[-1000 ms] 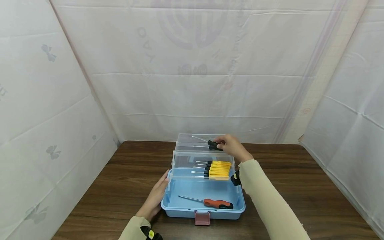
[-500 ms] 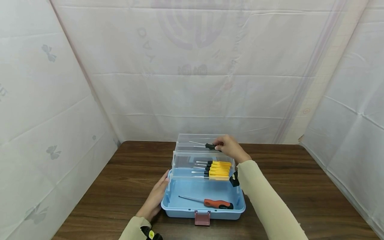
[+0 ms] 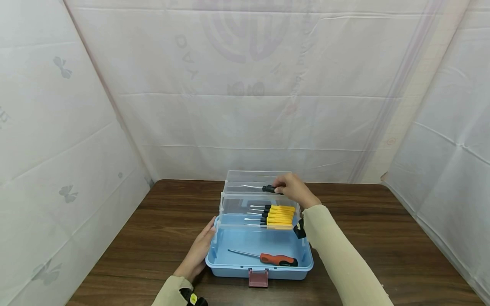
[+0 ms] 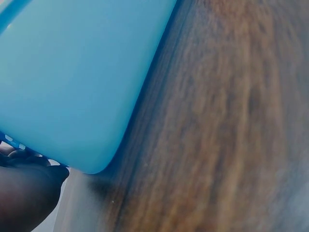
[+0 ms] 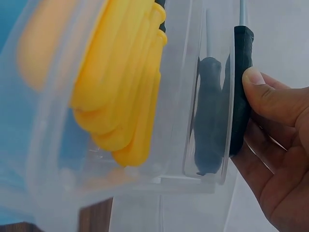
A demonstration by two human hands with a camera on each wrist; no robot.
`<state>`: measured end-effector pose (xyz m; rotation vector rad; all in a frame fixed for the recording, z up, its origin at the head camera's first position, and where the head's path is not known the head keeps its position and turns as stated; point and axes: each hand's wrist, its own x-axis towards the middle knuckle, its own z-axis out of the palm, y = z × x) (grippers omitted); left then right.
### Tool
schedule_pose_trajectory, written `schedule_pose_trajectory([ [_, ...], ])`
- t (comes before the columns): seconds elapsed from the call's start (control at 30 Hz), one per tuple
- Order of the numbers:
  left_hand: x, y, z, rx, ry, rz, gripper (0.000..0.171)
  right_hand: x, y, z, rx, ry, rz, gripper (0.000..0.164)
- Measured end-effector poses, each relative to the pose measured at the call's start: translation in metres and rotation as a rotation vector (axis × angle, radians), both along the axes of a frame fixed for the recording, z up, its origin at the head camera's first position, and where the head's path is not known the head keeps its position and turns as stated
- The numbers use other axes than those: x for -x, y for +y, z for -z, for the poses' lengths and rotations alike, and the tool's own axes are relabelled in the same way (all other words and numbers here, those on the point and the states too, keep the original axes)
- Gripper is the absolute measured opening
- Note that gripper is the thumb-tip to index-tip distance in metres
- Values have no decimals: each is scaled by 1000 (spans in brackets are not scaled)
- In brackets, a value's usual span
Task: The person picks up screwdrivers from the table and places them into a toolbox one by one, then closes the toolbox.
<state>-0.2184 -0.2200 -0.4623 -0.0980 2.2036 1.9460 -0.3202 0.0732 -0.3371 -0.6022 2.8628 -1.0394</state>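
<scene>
My right hand (image 3: 296,190) pinches the black handle of a screwdriver (image 3: 269,188) over the upper clear tray (image 3: 233,187) of a blue toolbox (image 3: 229,272). In the right wrist view, thumb and fingers hold that handle upright at the tray's wall, and a second black-handled screwdriver (image 5: 208,116) shows through the plastic inside. Several yellow-handled screwdrivers (image 3: 281,214) lie side by side in the lower clear tray (image 3: 231,206). An orange-and-black screwdriver (image 3: 278,259) lies in the blue base. My left hand (image 3: 198,250) rests along the toolbox's left side with fingers extended.
The toolbox stands with its trays raised toward the back, and a pink latch (image 3: 258,278) hangs from its front. Beneath it is a dark wooden table (image 3: 375,229). White sheeting (image 3: 245,106) hangs behind the table and along both sides.
The right hand has shifted slightly left and down, taking the black-handled screwdriver lower into the upper tray, its shaft now more level. The left hand and toolbox have not moved.
</scene>
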Motion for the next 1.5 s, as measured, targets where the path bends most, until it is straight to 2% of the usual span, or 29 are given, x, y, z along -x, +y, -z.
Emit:
schedule_pose_trajectory([
  [0.47,0,-1,0,-10,-3,-2,61,0,1,2,-12,-19,42,18],
  [1.5,-1,-1,-3,1,-12,-6,61,2,0,7,-8,-19,53,18],
])
